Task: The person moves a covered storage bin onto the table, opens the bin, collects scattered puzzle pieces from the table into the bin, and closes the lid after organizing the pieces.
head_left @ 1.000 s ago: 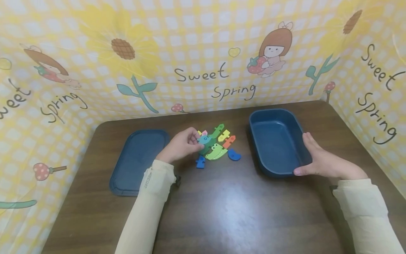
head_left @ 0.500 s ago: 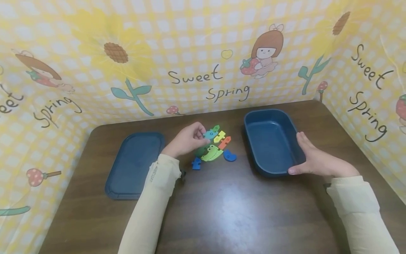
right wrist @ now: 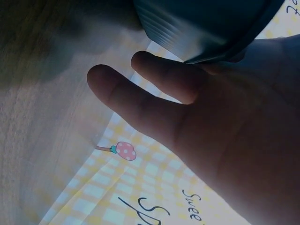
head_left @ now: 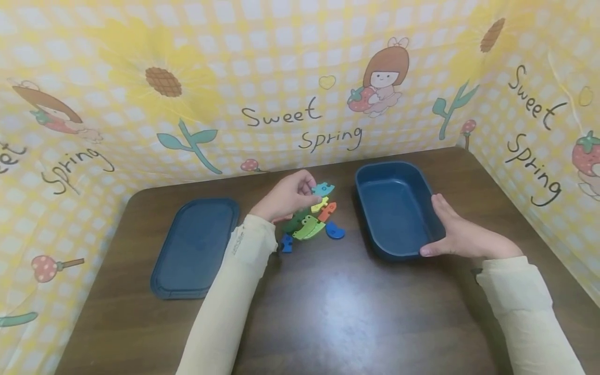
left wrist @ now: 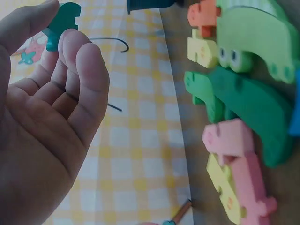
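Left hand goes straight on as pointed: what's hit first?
Likely the dark blue box, with the turquoise piece leading the left hand; height is unclear, so it may pass above.

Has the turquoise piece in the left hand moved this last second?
Yes: in the head view, the turquoise piece has shifted right, toward the box, and up the picture, judged against the orange piece.
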`<action>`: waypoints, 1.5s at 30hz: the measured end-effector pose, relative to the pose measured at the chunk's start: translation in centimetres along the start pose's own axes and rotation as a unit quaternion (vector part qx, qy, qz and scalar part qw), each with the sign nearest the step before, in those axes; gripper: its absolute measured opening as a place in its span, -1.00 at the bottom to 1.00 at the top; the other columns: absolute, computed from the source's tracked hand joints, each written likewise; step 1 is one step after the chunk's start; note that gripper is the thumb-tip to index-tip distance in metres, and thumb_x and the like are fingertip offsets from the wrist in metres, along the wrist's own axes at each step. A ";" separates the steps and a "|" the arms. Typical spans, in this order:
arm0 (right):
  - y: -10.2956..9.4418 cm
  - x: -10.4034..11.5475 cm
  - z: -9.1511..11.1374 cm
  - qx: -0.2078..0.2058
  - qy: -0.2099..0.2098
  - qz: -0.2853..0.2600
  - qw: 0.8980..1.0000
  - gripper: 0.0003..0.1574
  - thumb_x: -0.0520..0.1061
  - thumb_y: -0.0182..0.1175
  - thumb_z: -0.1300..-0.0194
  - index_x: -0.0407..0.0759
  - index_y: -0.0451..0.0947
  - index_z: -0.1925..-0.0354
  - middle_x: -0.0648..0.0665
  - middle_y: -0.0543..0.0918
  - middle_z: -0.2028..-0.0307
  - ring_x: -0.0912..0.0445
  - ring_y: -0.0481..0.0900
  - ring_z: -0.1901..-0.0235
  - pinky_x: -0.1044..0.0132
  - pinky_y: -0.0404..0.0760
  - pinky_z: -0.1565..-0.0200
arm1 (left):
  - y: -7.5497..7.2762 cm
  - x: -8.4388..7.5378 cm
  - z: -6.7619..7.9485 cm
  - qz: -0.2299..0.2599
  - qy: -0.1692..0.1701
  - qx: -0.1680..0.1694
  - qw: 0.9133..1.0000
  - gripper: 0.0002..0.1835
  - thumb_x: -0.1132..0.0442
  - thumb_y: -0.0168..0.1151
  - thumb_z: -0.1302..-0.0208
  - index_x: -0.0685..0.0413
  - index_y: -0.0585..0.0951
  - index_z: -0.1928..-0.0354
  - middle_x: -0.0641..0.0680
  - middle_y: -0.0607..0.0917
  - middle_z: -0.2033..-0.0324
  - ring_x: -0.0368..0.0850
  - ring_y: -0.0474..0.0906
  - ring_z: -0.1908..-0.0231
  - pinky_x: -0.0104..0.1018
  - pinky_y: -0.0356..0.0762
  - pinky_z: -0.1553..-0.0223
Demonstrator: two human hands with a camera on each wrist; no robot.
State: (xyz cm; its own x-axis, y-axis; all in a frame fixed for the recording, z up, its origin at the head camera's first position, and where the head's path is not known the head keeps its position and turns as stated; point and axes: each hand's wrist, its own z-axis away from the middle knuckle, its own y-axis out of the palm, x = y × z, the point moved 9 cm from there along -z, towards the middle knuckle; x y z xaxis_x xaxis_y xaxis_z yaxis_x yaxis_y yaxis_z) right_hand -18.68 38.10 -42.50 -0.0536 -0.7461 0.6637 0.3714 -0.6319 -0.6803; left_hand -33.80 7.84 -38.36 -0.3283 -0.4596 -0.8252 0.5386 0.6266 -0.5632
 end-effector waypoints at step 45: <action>-0.3 -0.7 -0.4 -0.016 0.024 -0.030 0.999 0.77 0.23 0.57 -0.01 -0.26 -0.58 -0.55 -0.34 -0.54 -0.54 -0.26 -0.52 -0.51 -0.35 -0.19 -0.37 | 11.6 -12.3 -15.7 -0.003 0.099 0.046 0.994 -0.61 0.08 0.40 -0.32 0.02 0.46 -0.04 0.06 0.58 0.13 -0.08 0.55 0.17 -0.31 0.54 0.17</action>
State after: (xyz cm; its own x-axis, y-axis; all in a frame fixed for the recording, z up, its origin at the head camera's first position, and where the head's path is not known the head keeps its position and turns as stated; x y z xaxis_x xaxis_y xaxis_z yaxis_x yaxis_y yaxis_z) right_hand -19.08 38.73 -42.90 -0.1186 -0.7156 0.6884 0.3368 -0.6811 -0.6501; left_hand -35.72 30.68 -35.46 -0.4738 -0.3244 -0.8187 0.6014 0.5600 -0.5699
